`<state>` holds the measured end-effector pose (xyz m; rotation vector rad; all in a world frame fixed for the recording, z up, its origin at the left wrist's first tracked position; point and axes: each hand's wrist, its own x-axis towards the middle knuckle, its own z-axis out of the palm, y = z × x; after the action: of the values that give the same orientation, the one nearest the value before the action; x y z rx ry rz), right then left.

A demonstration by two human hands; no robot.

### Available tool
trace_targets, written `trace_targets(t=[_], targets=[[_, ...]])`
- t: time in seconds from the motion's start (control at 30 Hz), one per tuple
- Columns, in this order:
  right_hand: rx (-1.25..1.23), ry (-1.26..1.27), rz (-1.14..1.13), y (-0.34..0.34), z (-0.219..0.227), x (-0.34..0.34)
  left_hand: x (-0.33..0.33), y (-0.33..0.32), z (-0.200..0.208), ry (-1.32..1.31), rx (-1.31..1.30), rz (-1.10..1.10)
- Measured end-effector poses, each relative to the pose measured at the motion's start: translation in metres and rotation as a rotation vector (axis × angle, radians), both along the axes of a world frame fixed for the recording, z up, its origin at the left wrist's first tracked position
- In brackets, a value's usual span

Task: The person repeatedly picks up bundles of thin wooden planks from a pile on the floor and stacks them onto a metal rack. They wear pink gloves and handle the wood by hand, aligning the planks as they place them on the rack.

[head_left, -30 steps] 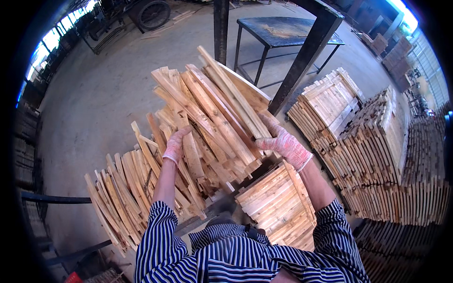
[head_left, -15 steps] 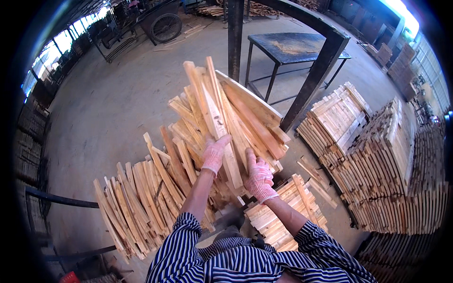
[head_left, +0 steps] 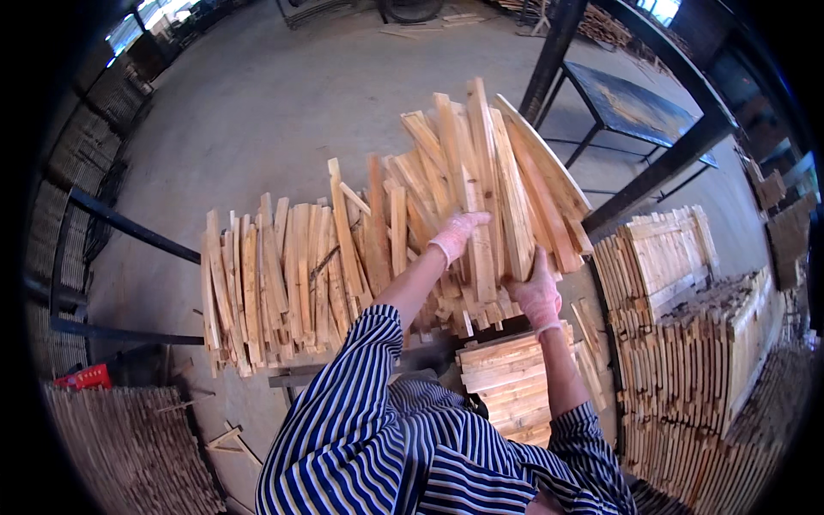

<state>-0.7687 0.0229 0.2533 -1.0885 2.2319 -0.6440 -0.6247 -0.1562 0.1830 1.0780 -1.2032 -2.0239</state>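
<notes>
A long row of rough wooden slats [head_left: 300,257] lies side by side in front of me, their ends uneven. My left hand [head_left: 462,236], in a pink-and-white knit glove, grips a pale slat [head_left: 474,193] with its fingers across the face. My right hand [head_left: 537,299], gloved alike, is at the near end of another slat [head_left: 512,202], thumb pointing up along it and fingers partly hidden. Wider, redder slats [head_left: 545,202] lean just to the right of both hands.
Below my right hand sits a low stack of slats [head_left: 506,382]. Bundled stacks [head_left: 678,369] stand at the right. A black metal frame [head_left: 678,163] rises before a dark table [head_left: 639,103]. Slat stacks [head_left: 129,446] and a red crate [head_left: 84,378] are at lower left.
The view has swung left, so the slats and both hands appear further right. My left hand stays on its slat; my right hand remains by the slats' near ends.
</notes>
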Motion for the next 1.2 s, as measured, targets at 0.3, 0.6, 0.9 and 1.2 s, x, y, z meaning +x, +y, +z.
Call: trace_targets(t=[0.3, 0.6, 0.9, 1.2], targets=[[0.086, -0.047, 0.048, 0.000, 0.014, -0.004, -0.010, 0.025, 0.015, 0.039, 0.178, 0.067], [0.089, -0.756, 0.140, 0.097, 0.056, -0.031, 0.053, 0.132, -0.008, 0.060, 0.130, -0.349], [0.035, -0.282, 0.024, 0.132, 0.030, 0.009, 0.017, 0.167, 0.025, 0.204, 0.488, -0.098], [-0.440, -0.306, -0.311, 0.245, 0.044, -0.020, -0.026, 0.224, -0.077, -0.087, -0.741, -0.668]])
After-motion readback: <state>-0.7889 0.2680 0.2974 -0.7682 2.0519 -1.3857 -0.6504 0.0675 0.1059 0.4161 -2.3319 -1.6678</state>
